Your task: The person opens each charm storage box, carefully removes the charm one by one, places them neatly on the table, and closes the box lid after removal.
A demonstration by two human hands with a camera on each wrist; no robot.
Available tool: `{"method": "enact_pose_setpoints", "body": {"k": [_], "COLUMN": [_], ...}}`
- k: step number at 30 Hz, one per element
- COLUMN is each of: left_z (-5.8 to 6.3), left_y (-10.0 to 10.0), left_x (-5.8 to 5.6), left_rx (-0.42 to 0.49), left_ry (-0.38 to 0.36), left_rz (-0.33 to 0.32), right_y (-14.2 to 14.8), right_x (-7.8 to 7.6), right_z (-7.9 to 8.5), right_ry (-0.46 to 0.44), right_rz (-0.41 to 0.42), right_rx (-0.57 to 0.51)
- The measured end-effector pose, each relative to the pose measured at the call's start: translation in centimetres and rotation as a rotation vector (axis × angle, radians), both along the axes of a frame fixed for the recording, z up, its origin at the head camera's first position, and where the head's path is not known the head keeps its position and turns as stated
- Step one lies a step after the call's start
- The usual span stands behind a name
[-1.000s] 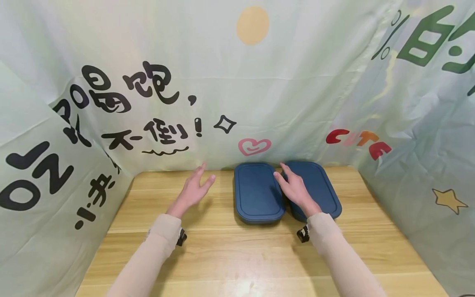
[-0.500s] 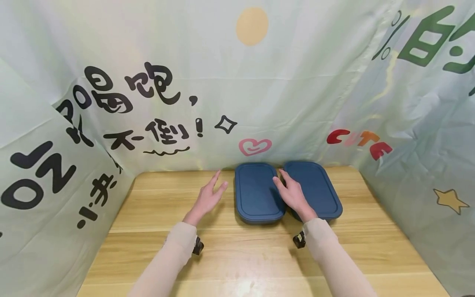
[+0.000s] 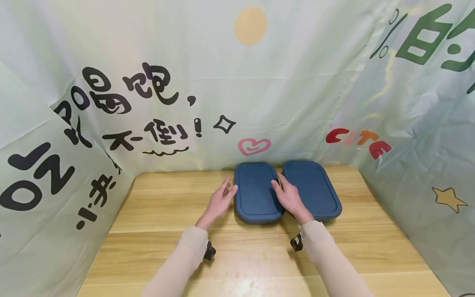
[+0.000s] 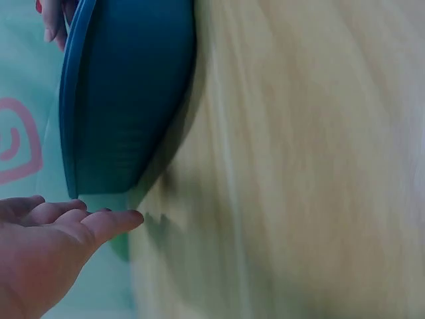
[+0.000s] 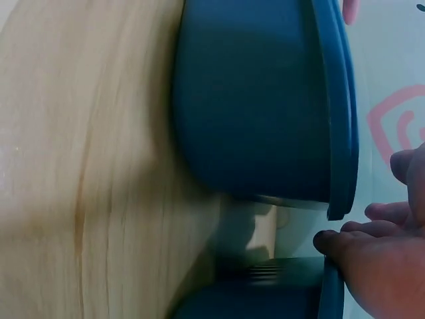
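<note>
Two dark blue lidded containers lie side by side at the back of the table in the head view. Just left of the left container is my left hand, its fingers fairly straight and the fingertips near the container's side. In the left wrist view, a narrow gap shows between this hand and the container wall. My right hand is over the seam between the containers, thumb by the left one's right rim. The right container sits beneath its outer side; the right wrist view shows extended fingers between both rims.
A wooden table carries both containers. Pale printed cloth hangs behind and along both sides, close to the table's back edge. Small black wrist cameras sit under both sleeves.
My left hand has moved right, from open table to beside the left container. My right hand has shifted slightly left and lower into the seam. Both containers stay in place.
</note>
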State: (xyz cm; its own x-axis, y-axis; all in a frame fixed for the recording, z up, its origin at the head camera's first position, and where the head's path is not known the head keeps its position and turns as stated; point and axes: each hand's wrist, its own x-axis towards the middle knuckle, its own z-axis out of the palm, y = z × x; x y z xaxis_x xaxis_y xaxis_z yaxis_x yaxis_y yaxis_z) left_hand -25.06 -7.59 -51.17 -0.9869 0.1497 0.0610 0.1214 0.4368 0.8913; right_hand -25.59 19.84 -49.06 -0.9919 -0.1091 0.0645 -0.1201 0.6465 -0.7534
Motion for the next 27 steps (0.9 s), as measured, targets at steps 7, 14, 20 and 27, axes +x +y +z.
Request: {"method": "enact_pose_setpoints", "body": {"k": [7, 14, 20, 27], "left_z": [-1.0, -1.6, -1.8, -1.9], "left_y": [1.6, 2.6, 2.9, 3.1], "left_x": [0.2, 0.3, 0.6, 0.7], "left_rx": [0.075, 0.064, 0.117, 0.163], "left_ry": [-0.008, 0.010, 0.011, -0.002], "left_rz": [-0.001, 0.010, 0.012, 0.005], "right_y": [-0.6, -1.3, -1.8, -1.9], "right_x": [0.2, 0.5, 0.6, 0.6], "right_z": [-0.5, -1.0, -1.3, -1.3], "right_ry": [0.005, 0.037, 0.054, 0.069], "right_rz": [-0.019, -0.051, -0.087, -0.102], "right_rx": [-0.016, -0.018, -0.018, 0.014]}}
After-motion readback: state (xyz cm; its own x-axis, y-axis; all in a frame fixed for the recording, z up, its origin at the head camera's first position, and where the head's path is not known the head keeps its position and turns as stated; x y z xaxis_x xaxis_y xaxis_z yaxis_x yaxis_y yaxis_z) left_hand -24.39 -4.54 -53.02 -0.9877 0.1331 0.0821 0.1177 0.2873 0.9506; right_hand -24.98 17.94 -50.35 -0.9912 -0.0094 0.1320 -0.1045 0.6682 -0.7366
